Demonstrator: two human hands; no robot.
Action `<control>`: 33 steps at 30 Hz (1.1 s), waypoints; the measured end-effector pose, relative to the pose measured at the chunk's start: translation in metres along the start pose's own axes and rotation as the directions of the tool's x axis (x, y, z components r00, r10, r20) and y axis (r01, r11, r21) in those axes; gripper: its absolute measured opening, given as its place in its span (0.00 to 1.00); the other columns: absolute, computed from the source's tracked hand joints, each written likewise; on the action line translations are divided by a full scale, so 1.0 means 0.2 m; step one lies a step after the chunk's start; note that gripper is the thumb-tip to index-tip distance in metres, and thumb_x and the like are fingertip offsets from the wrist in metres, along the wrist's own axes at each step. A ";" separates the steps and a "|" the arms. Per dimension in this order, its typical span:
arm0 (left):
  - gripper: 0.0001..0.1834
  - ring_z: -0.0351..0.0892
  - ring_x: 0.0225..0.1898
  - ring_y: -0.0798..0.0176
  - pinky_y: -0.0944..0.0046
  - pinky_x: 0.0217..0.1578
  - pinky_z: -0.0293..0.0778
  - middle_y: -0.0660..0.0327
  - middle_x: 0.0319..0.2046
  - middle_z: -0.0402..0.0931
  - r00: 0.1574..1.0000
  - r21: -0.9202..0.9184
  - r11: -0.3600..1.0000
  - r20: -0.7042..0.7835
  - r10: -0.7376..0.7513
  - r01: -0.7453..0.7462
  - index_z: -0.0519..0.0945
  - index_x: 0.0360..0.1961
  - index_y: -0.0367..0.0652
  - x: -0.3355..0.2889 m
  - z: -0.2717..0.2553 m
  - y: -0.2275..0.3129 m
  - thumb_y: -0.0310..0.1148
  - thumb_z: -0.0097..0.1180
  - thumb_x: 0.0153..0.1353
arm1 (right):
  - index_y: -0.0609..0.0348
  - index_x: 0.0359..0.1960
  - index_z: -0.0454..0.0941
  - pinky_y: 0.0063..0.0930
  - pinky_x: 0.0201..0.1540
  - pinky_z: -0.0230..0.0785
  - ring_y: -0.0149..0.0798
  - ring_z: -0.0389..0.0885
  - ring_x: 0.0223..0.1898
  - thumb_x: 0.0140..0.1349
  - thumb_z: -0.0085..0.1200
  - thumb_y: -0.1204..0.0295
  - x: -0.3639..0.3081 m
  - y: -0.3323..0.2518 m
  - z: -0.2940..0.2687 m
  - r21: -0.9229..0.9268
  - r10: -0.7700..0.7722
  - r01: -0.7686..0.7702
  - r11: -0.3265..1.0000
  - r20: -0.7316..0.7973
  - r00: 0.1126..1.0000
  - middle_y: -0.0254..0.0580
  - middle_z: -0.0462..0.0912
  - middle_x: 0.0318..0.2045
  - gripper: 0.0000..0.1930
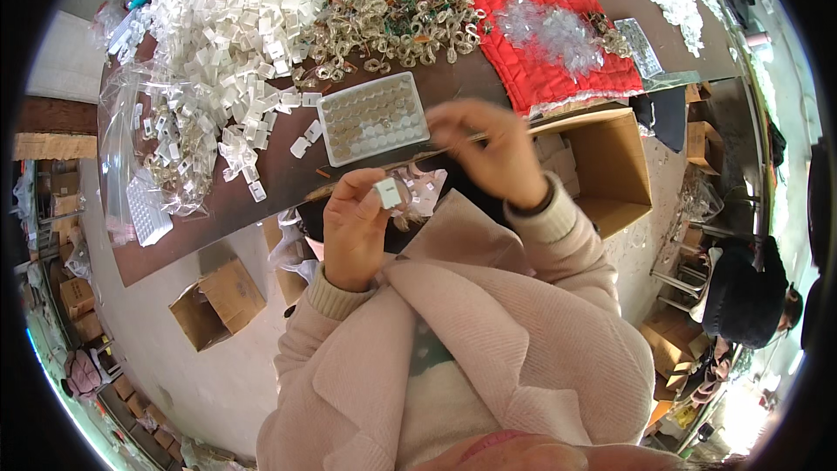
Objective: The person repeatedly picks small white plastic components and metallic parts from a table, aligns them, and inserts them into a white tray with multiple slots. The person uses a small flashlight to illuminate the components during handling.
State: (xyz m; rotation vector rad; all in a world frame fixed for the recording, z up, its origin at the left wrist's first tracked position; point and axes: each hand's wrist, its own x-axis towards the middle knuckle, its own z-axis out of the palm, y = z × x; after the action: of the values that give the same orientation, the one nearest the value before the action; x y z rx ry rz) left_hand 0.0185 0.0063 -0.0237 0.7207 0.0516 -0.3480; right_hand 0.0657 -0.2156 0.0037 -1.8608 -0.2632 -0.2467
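My left hand (356,227) is closed, with a small white plastic case (387,194) pinched between thumb and fingers above my lap. My right hand (493,148) is raised beside the right edge of a shallow white tray (377,154); its fingers are smeared by motion, so I cannot tell whether they hold anything. Rows of small round discs (353,122) fill much of the tray, some tan and some whitish. Beyond the tray lies a heap of coiled clear wires (392,30). To its left spreads a large pile of white plastic cases (231,22).
A red quilted cloth (516,78) carries clear plastic pieces (549,30), with a gridded tray (641,48) beside it. An open cardboard box (610,170) stands right of my right arm. Another carton (228,296) sits on the floor at left. A clear bag (122,122) lies at the table's left.
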 end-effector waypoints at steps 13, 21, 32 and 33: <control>0.11 0.62 0.26 0.69 0.68 0.30 0.60 0.61 0.28 0.72 0.986 -0.094 0.982 0.032 -0.164 0.166 0.78 0.47 0.38 0.03 0.00 0.03 0.33 0.48 0.73 | 0.64 0.41 0.84 0.36 0.37 0.78 0.48 0.87 0.34 0.59 0.66 0.68 0.49 0.52 -0.34 -0.607 -0.108 -0.054 0.793 -0.227 0.968 0.54 0.86 0.34 0.13; 0.09 0.61 0.25 0.72 0.70 0.27 0.58 0.64 0.26 0.70 0.984 -0.062 0.982 -0.012 -0.177 0.176 0.78 0.46 0.37 0.04 0.01 0.04 0.31 0.50 0.72 | 0.70 0.40 0.82 0.23 0.42 0.76 0.25 0.83 0.37 0.61 0.64 0.80 0.40 0.31 -0.31 0.327 0.103 0.031 0.944 -0.383 0.918 0.40 0.86 0.35 0.07; 0.13 0.66 0.26 0.79 0.77 0.26 0.61 0.65 0.31 0.77 0.996 0.225 0.974 -0.085 0.036 -0.016 0.79 0.51 0.33 0.05 0.10 0.11 0.25 0.61 0.66 | 0.59 0.41 0.83 0.34 0.39 0.77 0.46 0.83 0.35 0.49 0.70 0.79 0.02 -0.14 0.16 -0.184 -0.358 0.364 0.913 0.065 0.931 0.43 0.84 0.35 0.16; 0.14 0.67 0.26 0.79 0.77 0.26 0.62 0.66 0.31 0.77 0.995 0.263 0.964 -0.086 0.058 -0.033 0.80 0.51 0.33 0.05 0.09 0.12 0.26 0.62 0.66 | 0.58 0.43 0.82 0.34 0.39 0.76 0.45 0.83 0.34 0.49 0.69 0.79 0.02 -0.15 0.18 -0.216 -0.418 0.432 0.876 0.108 0.902 0.42 0.84 0.35 0.17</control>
State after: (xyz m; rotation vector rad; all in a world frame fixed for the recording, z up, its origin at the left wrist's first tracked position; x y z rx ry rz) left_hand 0.0341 0.0074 0.0036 0.9987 0.0785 -0.2793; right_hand 0.0624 -0.1723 0.0227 -2.0301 -0.7157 -0.5471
